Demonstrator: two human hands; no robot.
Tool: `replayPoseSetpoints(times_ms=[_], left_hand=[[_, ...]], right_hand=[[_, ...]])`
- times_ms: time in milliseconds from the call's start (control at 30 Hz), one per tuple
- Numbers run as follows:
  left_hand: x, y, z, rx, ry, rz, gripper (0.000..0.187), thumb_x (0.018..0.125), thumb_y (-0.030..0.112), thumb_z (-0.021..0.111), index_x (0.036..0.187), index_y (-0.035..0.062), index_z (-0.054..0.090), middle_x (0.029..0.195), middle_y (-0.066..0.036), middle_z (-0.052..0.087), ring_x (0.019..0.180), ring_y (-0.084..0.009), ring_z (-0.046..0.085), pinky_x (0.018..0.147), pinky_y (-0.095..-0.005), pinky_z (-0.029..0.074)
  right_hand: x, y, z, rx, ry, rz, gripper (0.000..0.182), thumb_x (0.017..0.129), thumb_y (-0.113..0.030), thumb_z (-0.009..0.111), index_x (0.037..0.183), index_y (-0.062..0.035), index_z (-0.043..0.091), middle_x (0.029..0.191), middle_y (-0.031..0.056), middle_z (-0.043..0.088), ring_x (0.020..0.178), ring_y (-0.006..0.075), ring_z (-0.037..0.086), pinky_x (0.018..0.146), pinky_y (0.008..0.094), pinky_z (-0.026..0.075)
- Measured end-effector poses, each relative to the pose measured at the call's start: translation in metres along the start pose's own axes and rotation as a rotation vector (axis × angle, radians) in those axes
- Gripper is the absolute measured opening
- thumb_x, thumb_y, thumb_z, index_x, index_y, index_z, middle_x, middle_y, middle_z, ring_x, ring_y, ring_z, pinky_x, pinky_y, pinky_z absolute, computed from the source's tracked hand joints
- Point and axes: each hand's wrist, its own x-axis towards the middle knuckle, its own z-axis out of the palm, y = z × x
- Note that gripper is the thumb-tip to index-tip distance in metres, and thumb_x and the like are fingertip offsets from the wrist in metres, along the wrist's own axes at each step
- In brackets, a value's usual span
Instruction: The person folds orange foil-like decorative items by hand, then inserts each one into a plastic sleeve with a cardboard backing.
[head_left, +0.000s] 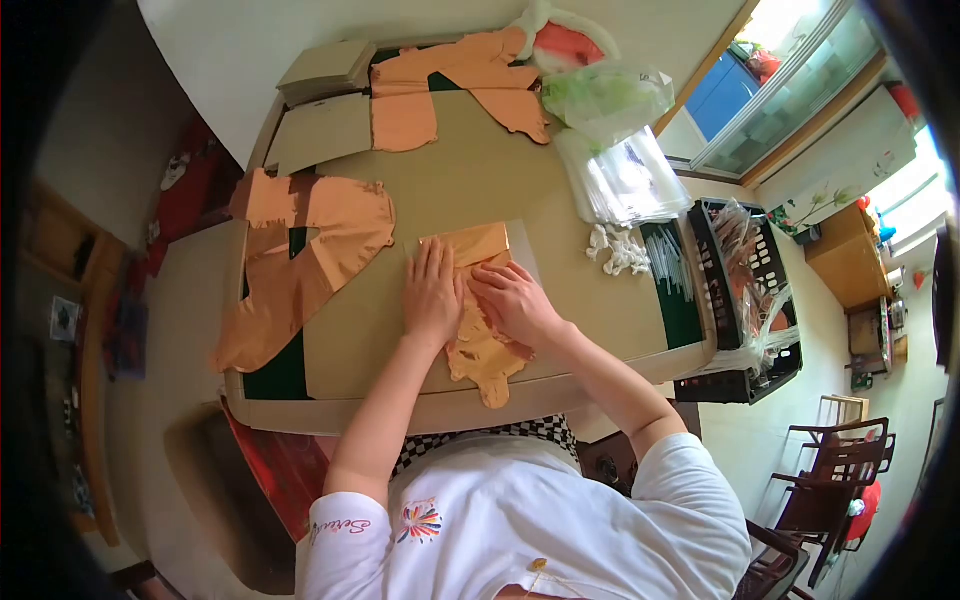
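Note:
A flat, deflated copper-coloured foil balloon (484,365) lies partly folded at the front middle of the table, on a pale sheet (522,255). Its upper part forms a straight-edged band, while the lower part is crumpled and ends in a rounded tab. My left hand (434,290) rests flat along the balloon's left side, fingers stretched out and pointing away from me. On the right side, my right hand (514,302) has its fingers bent and closed on the foil; the fingertips are partly hidden.
More flat foil balloons (335,225) lie at the left and far side. Grey card stacks (325,72) stand at the back left. Clear plastic bags (625,175), small white pieces (618,250) and thin straws (668,262) lie right. Black crates (745,250) stand beside the table.

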Motion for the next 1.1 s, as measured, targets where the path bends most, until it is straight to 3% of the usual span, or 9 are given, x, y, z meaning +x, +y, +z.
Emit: replayPoseSetpoints(times_ms=[67,167,267,567,667,967,1067,1100], left_hand=[[-0.001,0.0,0.001,0.014,0.036,0.029,0.047,0.097,0.024,0.043,0.137,-0.0008,0.043,0.144,-0.021,0.04,0.137,-0.0343,0.033,0.111,-0.0503,0.025],[-0.002,0.001,0.003,0.017,0.035,0.008,0.045,0.096,0.022,0.044,0.134,-0.0017,0.045,0.143,-0.021,0.04,0.137,-0.0342,0.033,0.111,-0.0501,0.026],[-0.001,0.003,-0.001,-0.03,0.021,-0.006,0.043,0.095,0.02,0.045,0.131,-0.0029,0.048,0.142,-0.022,0.041,0.137,-0.0346,0.033,0.111,-0.0506,0.026],[0.0,0.005,-0.01,-0.105,0.072,0.038,0.041,0.088,0.013,0.053,0.125,-0.0052,0.05,0.134,-0.024,0.046,0.129,-0.0396,0.039,0.109,-0.0493,0.029],[-0.001,0.005,-0.009,-0.156,0.085,0.029,0.039,0.087,0.011,0.054,0.122,-0.006,0.051,0.131,-0.024,0.047,0.127,-0.0395,0.04,0.107,-0.049,0.032],[0.002,0.004,-0.008,-0.136,0.154,0.055,0.033,0.089,0.011,0.054,0.118,-0.0052,0.053,0.127,-0.022,0.051,0.124,-0.0379,0.043,0.104,-0.0472,0.036],[0.028,0.014,-0.04,-0.259,-0.221,-0.174,0.033,0.091,0.014,0.052,0.119,-0.0038,0.054,0.13,-0.021,0.051,0.123,-0.0351,0.044,0.104,-0.0479,0.035],[0.032,0.016,-0.035,-0.219,-0.152,-0.128,0.036,0.092,0.016,0.051,0.122,-0.0034,0.052,0.133,-0.02,0.048,0.126,-0.0344,0.042,0.105,-0.048,0.034]], right_hand=[[0.02,-0.001,-0.011,0.103,-0.049,0.044,0.038,0.086,-0.012,0.06,0.123,-0.003,0.058,0.13,0.0135,0.056,0.126,0.029,0.048,0.104,0.0459,0.037],[0.047,0.008,0.009,-0.063,0.129,0.013,0.039,0.086,-0.013,0.059,0.123,-0.001,0.057,0.132,0.0148,0.054,0.127,0.0285,0.046,0.107,0.0456,0.035],[0.05,0.015,0.026,-0.106,0.172,0.066,0.039,0.084,-0.009,0.056,0.122,0.0008,0.057,0.133,0.0158,0.053,0.128,0.0299,0.045,0.107,0.0469,0.033],[0.037,0.014,0.018,-0.019,0.069,0.159,0.039,0.091,-0.017,0.056,0.127,-0.0025,0.055,0.137,0.0138,0.05,0.13,0.0295,0.043,0.11,0.0472,0.031],[0.047,0.017,0.011,-0.115,0.186,0.154,0.039,0.092,-0.018,0.055,0.129,-0.0034,0.055,0.138,0.0134,0.049,0.131,0.0294,0.042,0.11,0.0472,0.03],[0.033,0.025,0.018,-0.147,0.175,0.115,0.041,0.09,-0.017,0.054,0.129,-0.0021,0.052,0.136,0.0135,0.05,0.13,0.0289,0.042,0.108,0.0474,0.032],[0.033,0.025,0.018,-0.136,0.181,0.111,0.041,0.09,-0.016,0.054,0.129,-0.0022,0.052,0.135,0.0132,0.051,0.129,0.0285,0.043,0.108,0.048,0.032],[0.032,0.024,0.019,-0.136,0.178,0.112,0.04,0.09,-0.016,0.054,0.128,-0.0022,0.053,0.135,0.0131,0.051,0.129,0.0283,0.043,0.108,0.0483,0.032]])
